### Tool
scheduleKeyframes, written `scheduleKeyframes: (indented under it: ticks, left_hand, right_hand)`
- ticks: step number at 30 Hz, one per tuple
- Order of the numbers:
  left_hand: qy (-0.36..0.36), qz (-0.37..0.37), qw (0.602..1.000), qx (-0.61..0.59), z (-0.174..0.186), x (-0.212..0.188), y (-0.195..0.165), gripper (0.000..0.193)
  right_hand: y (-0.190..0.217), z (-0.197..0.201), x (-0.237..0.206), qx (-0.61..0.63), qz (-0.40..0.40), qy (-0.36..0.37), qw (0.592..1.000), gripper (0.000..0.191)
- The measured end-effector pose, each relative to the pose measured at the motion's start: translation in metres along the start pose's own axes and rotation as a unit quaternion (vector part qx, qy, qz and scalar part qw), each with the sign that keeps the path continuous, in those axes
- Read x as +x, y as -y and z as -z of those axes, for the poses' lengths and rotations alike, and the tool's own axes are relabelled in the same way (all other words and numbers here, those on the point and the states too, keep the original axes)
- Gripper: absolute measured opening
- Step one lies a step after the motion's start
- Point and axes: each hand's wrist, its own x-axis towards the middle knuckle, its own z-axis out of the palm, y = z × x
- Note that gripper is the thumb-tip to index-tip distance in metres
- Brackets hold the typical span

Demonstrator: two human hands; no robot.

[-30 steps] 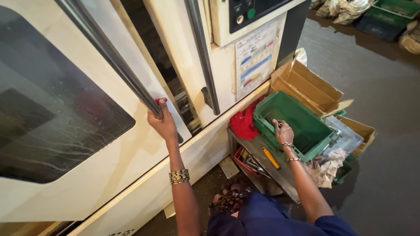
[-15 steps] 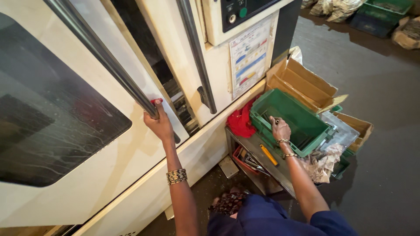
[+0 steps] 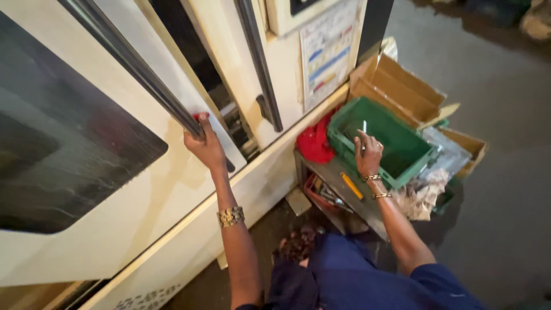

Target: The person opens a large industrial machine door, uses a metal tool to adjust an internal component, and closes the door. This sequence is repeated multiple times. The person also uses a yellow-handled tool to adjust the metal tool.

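My left hand (image 3: pixel 205 143) grips the long steel bar handle (image 3: pixel 129 66) of a cream machine door (image 3: pixel 103 189) with a dark window. A narrow dark gap shows between this door and the other door panel, which has its own handle (image 3: pixel 258 63). My right hand (image 3: pixel 368 153) hovers at the near rim of a green plastic crate (image 3: pixel 419 152) and holds a small thin metal piece upright between the fingers. The crate rests on a low metal stand (image 3: pixel 338 178).
An open cardboard box (image 3: pixel 396 92) sits behind the crate. A red cloth (image 3: pixel 314 143) lies to its left. A yellow-handled tool (image 3: pixel 351 186) rests on the stand, crumpled plastic bags (image 3: pixel 427 192) beside it. The grey concrete floor (image 3: pixel 505 172) stretches right.
My left hand on the bar handle and the door have shifted right a little. My right hand stays at the crate rim with the metal piece. The view has tilted down.
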Motion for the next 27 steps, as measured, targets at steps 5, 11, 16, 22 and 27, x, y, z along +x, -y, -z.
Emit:
scheduleKeyframes:
  ticks: [5, 11, 16, 22, 27]
  left_hand:
    - [0.017, -0.065, 0.997, -0.028, -0.004, 0.003, 0.008, 0.025]
    - [0.016, 0.022, 0.998, -0.049, -0.006, -0.001, 0.007, 0.023]
    - [0.021, 0.017, 0.999, -0.046, -0.006, -0.002, -0.001, 0.027]
    - [0.028, 0.018, 0.999, -0.032, -0.005, -0.003, 0.002, 0.031]
    - [0.020, 0.035, 0.998, -0.045, -0.006, -0.004, 0.006, 0.030]
  right_hand:
    - [0.008, 0.016, -0.053, 0.038, 0.135, 0.128, 0.982, 0.030]
    - [-0.017, 0.008, -0.111, 0.016, 0.108, 0.233, 0.966, 0.028]
    - [-0.035, 0.019, -0.137, 0.000, -0.013, 0.299, 0.954, 0.037]
    - [-0.051, 0.037, -0.150, -0.081, 0.088, 0.216, 0.969, 0.037]
    - [-0.056, 0.040, -0.150, -0.116, 0.095, 0.235, 0.960, 0.036]
